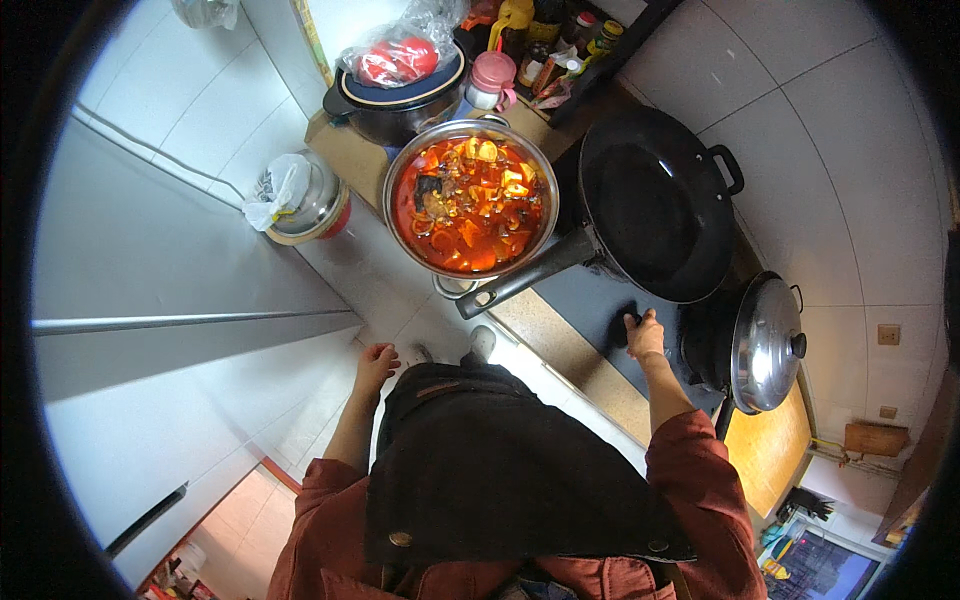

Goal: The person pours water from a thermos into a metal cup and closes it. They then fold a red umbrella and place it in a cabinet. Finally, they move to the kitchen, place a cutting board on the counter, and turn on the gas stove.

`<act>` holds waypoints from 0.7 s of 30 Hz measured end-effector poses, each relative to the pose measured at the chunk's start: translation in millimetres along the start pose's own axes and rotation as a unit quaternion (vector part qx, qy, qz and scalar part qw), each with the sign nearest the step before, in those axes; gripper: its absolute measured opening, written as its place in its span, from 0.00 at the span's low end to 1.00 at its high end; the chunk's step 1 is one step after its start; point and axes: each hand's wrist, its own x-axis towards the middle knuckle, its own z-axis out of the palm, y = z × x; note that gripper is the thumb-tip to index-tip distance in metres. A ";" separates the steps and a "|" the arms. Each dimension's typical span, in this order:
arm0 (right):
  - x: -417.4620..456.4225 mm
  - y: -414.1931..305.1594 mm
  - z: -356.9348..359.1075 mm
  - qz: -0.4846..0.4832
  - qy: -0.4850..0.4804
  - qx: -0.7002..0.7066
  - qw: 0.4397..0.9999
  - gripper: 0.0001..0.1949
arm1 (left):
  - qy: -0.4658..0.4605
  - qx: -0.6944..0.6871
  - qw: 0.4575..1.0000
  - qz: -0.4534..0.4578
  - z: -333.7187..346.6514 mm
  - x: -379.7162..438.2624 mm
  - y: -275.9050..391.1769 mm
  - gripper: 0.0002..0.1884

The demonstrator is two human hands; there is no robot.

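Observation:
My right hand [645,334] is at the front of the dark gas stove [574,304], its thumb and fingers around a black stove knob [625,327]. Behind it on the stove sits a black wok [660,202], with nothing visible inside and its long handle [525,277] pointing left and toward me. A steel pot [553,199] of red broth with tofu pieces and sliced vegetables [469,206] stands left of the wok. The wok handle's end overlaps the pot's near side in view. My left hand [377,367] hangs beside my dark apron [510,465], fingers loosely curled, holding nothing.
A lidded pan [766,345] stands right of my right hand, near a wooden board [765,457]. At the back are a dark cooker [397,116] with a bag on top, a pink-lidded jar [493,75] and several bottles. A grey refrigerator [165,240] flanks my left.

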 end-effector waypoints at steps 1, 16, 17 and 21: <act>-1.5 -0.4 1.8 0.005 0.030 -0.036 0.999 0.22 | -0.006 0.005 1.000 0.002 0.1 3.0 -0.8 0.16; -88.5 -57.8 32.4 -0.076 -0.026 0.319 0.944 0.16 | 0.032 0.005 0.996 0.082 10.4 4.0 102.5 0.19; -96.6 -75.0 49.9 -0.086 -0.119 0.398 0.905 0.15 | 0.029 0.009 0.995 0.090 11.9 9.9 115.1 0.20; -147.6 -189.7 52.9 0.018 -0.316 0.615 0.722 0.17 | 0.001 -0.006 0.997 0.082 7.1 38.5 160.2 0.25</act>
